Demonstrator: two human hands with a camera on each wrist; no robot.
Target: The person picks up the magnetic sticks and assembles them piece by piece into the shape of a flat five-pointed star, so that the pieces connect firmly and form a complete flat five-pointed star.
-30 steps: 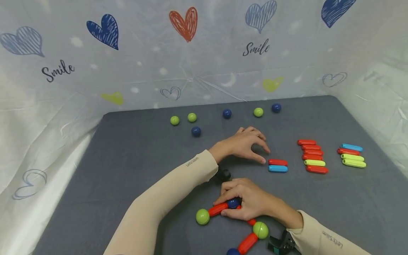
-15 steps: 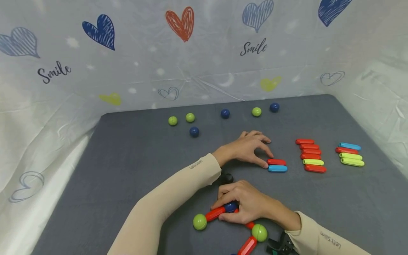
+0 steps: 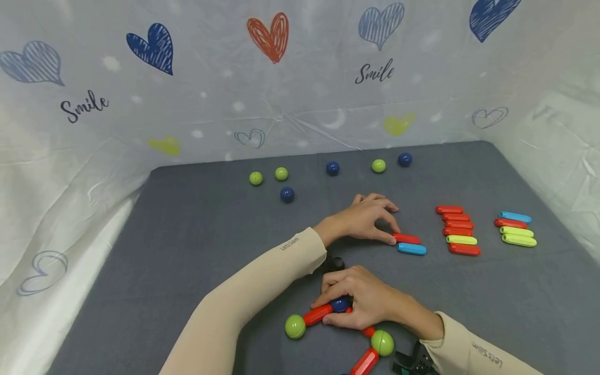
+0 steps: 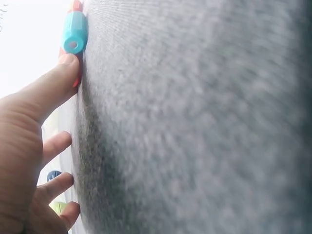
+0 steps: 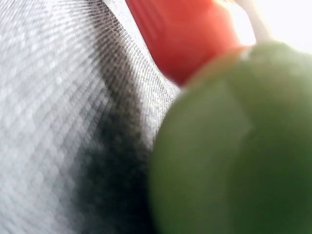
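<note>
Hands pinch red rods (1 beside a blue rod).

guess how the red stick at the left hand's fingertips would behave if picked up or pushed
The red stick is probably stiff, as it looks straight, with no bend. Its shiny surface may be slightly slippery for the left hand. Pushed sideways toward the blue stick lying close beside it, it would likely nudge that along.
</note>
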